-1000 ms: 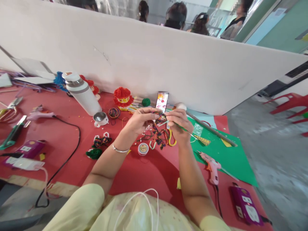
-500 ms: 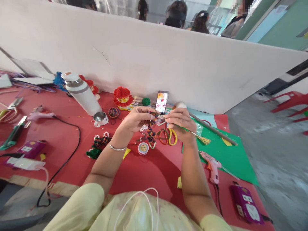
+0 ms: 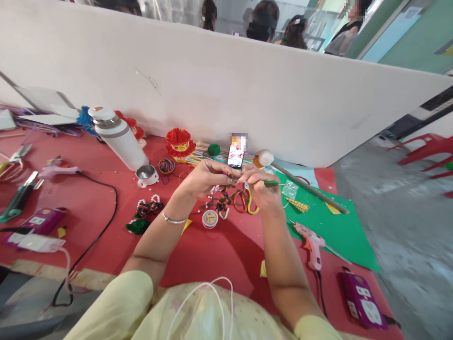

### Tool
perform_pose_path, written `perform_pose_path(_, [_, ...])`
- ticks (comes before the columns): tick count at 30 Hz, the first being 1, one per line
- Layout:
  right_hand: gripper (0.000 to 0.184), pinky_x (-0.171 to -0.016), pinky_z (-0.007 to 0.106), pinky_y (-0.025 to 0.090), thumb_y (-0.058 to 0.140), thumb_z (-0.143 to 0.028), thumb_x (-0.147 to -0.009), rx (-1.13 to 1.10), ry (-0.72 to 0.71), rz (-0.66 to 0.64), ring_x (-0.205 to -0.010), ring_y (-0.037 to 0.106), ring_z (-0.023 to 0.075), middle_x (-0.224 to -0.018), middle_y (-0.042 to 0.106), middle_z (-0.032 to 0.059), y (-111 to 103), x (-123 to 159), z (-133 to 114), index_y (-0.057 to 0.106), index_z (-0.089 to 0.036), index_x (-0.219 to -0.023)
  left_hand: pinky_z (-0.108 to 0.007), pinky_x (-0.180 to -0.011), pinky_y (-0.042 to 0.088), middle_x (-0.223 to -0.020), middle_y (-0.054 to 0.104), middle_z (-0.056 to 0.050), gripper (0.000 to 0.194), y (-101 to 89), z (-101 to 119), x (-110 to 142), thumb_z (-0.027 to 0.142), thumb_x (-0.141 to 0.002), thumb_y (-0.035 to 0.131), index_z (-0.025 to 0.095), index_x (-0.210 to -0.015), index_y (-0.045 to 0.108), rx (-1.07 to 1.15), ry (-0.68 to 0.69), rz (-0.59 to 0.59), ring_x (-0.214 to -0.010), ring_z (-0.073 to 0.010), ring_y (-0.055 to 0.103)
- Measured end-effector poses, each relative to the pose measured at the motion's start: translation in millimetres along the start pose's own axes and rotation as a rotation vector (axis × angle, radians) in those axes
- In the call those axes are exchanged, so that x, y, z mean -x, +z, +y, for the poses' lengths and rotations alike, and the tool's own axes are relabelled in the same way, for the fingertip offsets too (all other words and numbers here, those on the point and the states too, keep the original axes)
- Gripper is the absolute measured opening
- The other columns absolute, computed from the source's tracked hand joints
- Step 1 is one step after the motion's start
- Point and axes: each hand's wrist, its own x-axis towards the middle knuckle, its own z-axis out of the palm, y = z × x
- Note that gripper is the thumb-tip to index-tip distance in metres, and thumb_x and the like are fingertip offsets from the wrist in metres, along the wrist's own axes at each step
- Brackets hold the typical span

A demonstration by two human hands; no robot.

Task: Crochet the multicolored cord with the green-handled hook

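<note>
My left hand [image 3: 207, 178] is closed, its thumb and fingers pinching the upper end of a multicoloured crocheted yarn strip [image 3: 223, 200] that hangs below. A crochet hook [image 3: 271, 183] with a green grip and thin metal shaft lies across my right hand [image 3: 262, 189], whose fingers are closed round it. My fingertips nearly meet, and they hide the hook's working tip and the stitches there. Under the hands are scissors [image 3: 253, 206] with red and yellow handles and a small round spool [image 3: 210, 218]. A lit phone [image 3: 236, 153] leans upright just behind.
A white bottle [image 3: 122, 141], steel cup [image 3: 147, 175] and yarn ball [image 3: 166, 165] stand left. Dark green yarn [image 3: 138, 225] lies nearer me. On the right are a pink glue gun [image 3: 313, 243], a wooden stick [image 3: 311, 189] and a purple power block [image 3: 364, 302]. A white partition [image 3: 226, 80] rises behind.
My right hand has shifted slightly left and turned, so the hook now lies nearly level instead of slanting down to the right. My left hand has moved a little to the right.
</note>
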Motion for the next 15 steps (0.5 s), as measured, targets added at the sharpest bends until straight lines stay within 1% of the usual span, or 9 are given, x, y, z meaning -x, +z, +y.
perform_pose_path(2, [0.027,-0.094,0.051,0.062,0.067,-0.058,-0.099,0.073,-0.034,0.139,-0.095,0.075,0.0248,-0.091,0.082,0.0016,10.9,1.9,5.8,0.082,-0.036,-0.097,-0.023,-0.057,0.051,-0.077,0.081,-0.004,0.01,8.6,-4.7,-0.2,0.018,-0.065,0.09,0.023,-0.074,0.088,-0.057,0.136,0.143,-0.063,-0.012,0.065])
perform_pose_path(4, [0.017,-0.101,0.052,0.059,0.072,-0.05,-0.098,0.244,-0.085,0.158,-0.105,0.072,0.0254,-0.102,0.08,0.0016,16.3,1.9,6.1,0.083,-0.039,-0.105,-0.024,-0.066,0.054,-0.076,0.08,-0.003,0.009,12.8,-6.1,0.1,0.017,-0.066,0.091,0.023,-0.072,0.087,-0.14,0.245,0.226,-0.071,-0.0137,0.068])
perform_pose_path(5, [0.015,-0.102,0.052,0.058,0.073,-0.047,-0.098,0.311,-0.113,0.141,-0.107,0.071,0.0256,-0.104,0.079,0.0018,16.5,1.3,4.5,0.083,-0.041,-0.107,-0.024,-0.067,0.055,-0.075,0.079,-0.003,0.008,12.8,-5.4,0.5,0.019,-0.067,0.092,0.022,-0.072,0.087,-0.166,0.248,0.218,-0.071,-0.0139,0.068])
perform_pose_path(7, [0.017,-0.098,0.051,0.058,0.073,-0.046,-0.098,0.362,-0.151,0.092,-0.106,0.068,0.0256,-0.102,0.075,0.0025,13.0,-0.2,-0.2,0.084,-0.041,-0.11,-0.024,-0.059,0.052,-0.072,0.077,-0.003,0.013,9.5,-2.3,1.6,0.027,-0.067,0.095,0.021,-0.074,0.087,-0.153,0.142,0.12,-0.064,-0.0126,0.064])
perform_pose_path(9, [0.018,-0.094,0.049,0.058,0.07,-0.046,-0.1,0.323,-0.164,0.04,-0.102,0.068,0.0249,-0.095,0.073,0.0023,6.8,-1.0,-4.2,0.084,-0.041,-0.11,-0.023,-0.049,0.044,-0.065,0.072,-0.002,0.024,4.2,1.3,2.6,0.04,-0.067,0.098,0.02,-0.073,0.086,-0.086,0.015,0.03,-0.052,-0.0096,0.055])
perform_pose_path(11, [0.016,-0.093,0.048,0.059,0.071,-0.045,-0.099,0.272,-0.151,-0.029,-0.099,0.069,0.0239,-0.092,0.073,0.0009,-0.3,-0.5,-4.7,0.083,-0.041,-0.11,-0.023,-0.044,0.039,-0.061,0.068,-0.002,0.033,-1.4,4.2,3.4,0.047,-0.067,0.099,0.019,-0.069,0.084,-0.056,-0.025,-0.01,-0.047,-0.0075,0.05])
perform_pose_path(13, [0.027,-0.092,0.047,0.062,0.074,-0.045,-0.097,0.245,-0.063,-0.099,-0.102,0.072,0.024,-0.103,0.077,0.0005,-7.7,0.2,1.1,0.078,-0.043,-0.124,-0.022,-0.044,0.038,-0.059,0.067,-0.002,0.034,-7.9,6.8,3.8,0.047,-0.068,0.099,0.018,-0.066,0.082,-0.069,0.018,0.015,-0.047,-0.0064,0.049])
perform_pose_path(14, [0.04,-0.094,0.047,0.063,0.075,-0.045,-0.096,0.262,-0.001,-0.119,-0.107,0.074,0.025,-0.115,0.079,0.0013,-11.3,0.1,7.2,0.071,-0.043,-0.136,-0.022,-0.044,0.037,-0.06,0.068,-0.002,0.031,-12.0,8.2,3.7,0.045,-0.069,0.099,0.018,-0.067,0.083,-0.075,0.046,0.053,-0.047,-0.0061,0.05])
perform_pose_path(15, [0.058,-0.097,0.048,0.064,0.074,-0.046,-0.096,0.299,0.07,-0.111,-0.116,0.074,0.0268,-0.131,0.078,0.0038,-14.8,-0.2,15.6,0.058,-0.042,-0.152,-0.022,-0.044,0.036,-0.06,0.068,-0.002,0.028,-16.7,9.7,3.3,0.043,-0.07,0.098,0.019,-0.068,0.084,-0.067,0.074,0.112,-0.047,-0.0057,0.05])
